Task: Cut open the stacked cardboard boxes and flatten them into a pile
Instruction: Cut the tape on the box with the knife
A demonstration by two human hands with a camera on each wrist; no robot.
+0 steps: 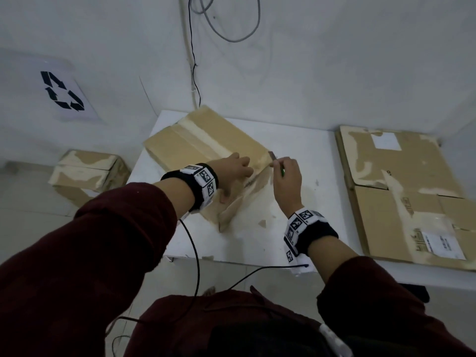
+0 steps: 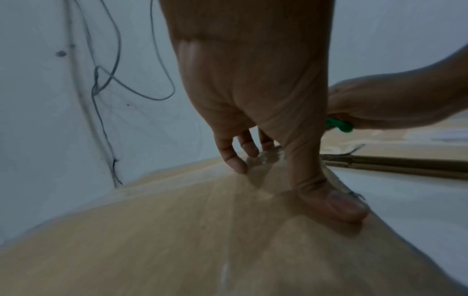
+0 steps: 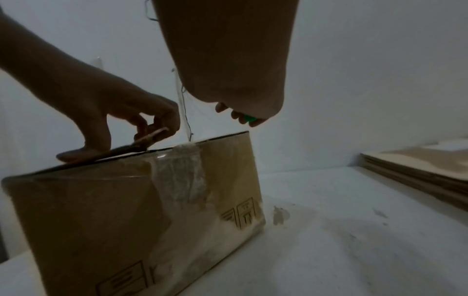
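Note:
A taped brown cardboard box (image 1: 201,143) (image 2: 152,230) (image 3: 101,210) stands on the white table (image 1: 296,215). My left hand (image 1: 237,167) (image 2: 253,120) (image 3: 101,100) rests on the box top near its right end, with the thumb flat along the near edge and bent fingertips on the taped seam. A strip of tape or flap edge rises beside those fingers. My right hand (image 1: 287,173) (image 3: 238,114) (image 2: 380,104) grips a green-handled cutter (image 1: 282,172) (image 2: 339,125) (image 3: 249,119). Its blade points at the box's upper right corner, just past my left fingers.
A pile of flattened cardboard (image 1: 401,191) (image 3: 418,170) lies on the right of the table. Another taped box (image 1: 87,173) sits on the floor at the left. Cables (image 1: 193,60) hang down the wall behind, and a recycling sign (image 1: 61,91) is on the left wall.

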